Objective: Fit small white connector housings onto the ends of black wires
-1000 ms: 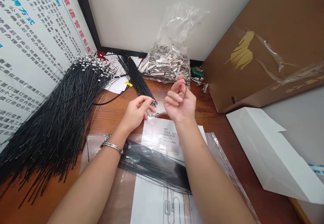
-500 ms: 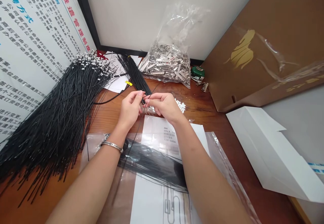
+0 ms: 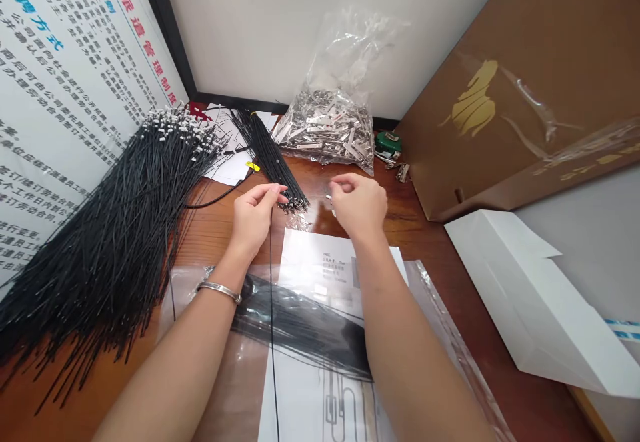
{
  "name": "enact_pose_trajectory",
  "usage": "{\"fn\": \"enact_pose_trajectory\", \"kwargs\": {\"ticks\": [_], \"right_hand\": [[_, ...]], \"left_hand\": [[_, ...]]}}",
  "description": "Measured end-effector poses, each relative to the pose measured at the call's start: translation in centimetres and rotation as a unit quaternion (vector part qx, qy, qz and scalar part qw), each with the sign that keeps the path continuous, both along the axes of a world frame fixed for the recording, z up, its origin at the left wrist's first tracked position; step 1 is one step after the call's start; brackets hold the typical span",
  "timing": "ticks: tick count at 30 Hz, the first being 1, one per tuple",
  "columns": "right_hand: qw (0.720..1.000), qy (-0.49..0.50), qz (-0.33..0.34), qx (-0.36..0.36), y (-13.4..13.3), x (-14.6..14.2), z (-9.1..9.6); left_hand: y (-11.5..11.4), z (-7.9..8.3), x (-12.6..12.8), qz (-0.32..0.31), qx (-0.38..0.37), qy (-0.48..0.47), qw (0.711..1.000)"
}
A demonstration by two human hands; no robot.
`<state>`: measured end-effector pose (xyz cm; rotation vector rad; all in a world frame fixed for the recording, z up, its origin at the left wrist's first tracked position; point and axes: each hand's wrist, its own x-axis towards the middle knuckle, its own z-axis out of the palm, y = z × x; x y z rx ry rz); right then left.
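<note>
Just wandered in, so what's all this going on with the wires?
Someone is working over a brown wooden table with bare hands. The left hand pinches a thin black wire, which hangs down. The right hand is beside some small white pieces; whether it holds one is hidden. A fanned heap of white-tipped black wires lies to the left.
</note>
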<state>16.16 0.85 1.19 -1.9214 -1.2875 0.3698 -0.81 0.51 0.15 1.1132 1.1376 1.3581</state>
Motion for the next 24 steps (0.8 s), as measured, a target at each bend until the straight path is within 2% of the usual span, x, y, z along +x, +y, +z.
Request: {"fn": "enact_pose_trajectory", "kwargs": {"ticks": [2,7,11,14,15,17,19,21,24], "right_hand": [[0.997,-0.040,-0.038,-0.055,0.2,1.1,-0.2],[0.993,-0.056,0.013,-0.106,0.4,1.4,-0.6],[0.988,-0.071,0.032,-0.133,0.4,1.1,-0.9],[0.993,-0.066,0.040,-0.086,0.5,0.9,-1.0],[0.997,-0.045,0.048,-0.048,0.5,0.8,-1.0],[0.994,0.058,0.089,0.030,0.6,0.2,-0.9],[0.962,0.220,0.150,0.061,0.7,-0.6,-0.7],[0.916,0.343,0.200,0.053,0.6,-1.4,-0.6],[0.875,0.421,0.236,0.039,0.4,-2.3,-0.4]], "left_hand": [[-0.2,0.2,0.1,-0.056,-0.013,-0.006,0.998],[-0.8,0.5,0.3,-0.170,-0.060,-0.031,0.983],[-0.9,0.5,0.4,-0.208,-0.061,-0.023,0.976],[-0.9,0.7,0.5,-0.207,-0.050,-0.016,0.977],[-1.0,0.8,0.5,-0.201,-0.046,-0.013,0.978],[-1.1,0.9,0.6,-0.186,-0.034,-0.007,0.982],[-1.1,1.0,0.6,-0.171,-0.020,0.002,0.985],[-1.1,1.0,0.6,-0.159,-0.011,0.006,0.987],[-1.0,0.6,0.6,-0.157,-0.019,-0.007,0.987]]}}
